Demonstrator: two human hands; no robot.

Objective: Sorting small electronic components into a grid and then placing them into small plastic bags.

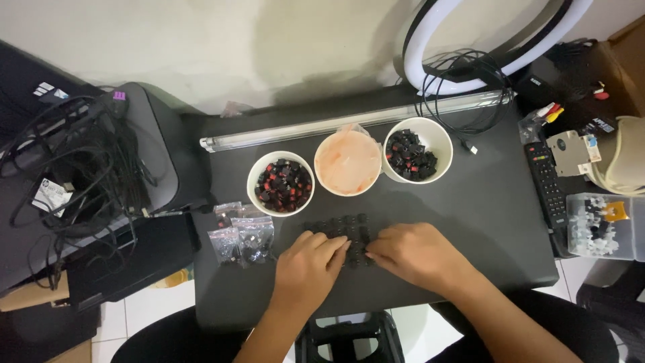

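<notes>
On the big dark grey table [470, 222], three round white cups [280, 183] sit in a row. Both hands, left [306, 269] and right [416, 255], lie with fingers bent on small black switch pieces [342, 228]. Little clear plastic bags [242, 235] lie left.

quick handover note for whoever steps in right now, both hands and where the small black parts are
Left hand: palm down, fingers on the cluster of small black parts laid out on the dark table; no clear grip.
Right hand: same, fingertips meeting the left at the cluster.
Left bowl: black-and-red parts. Right bowl: black parts. Middle bowl: pale orange contents.
Small clear bags lie left of the hands.
Done: some parts set out. Left: both part bowls still well filled.
</notes>
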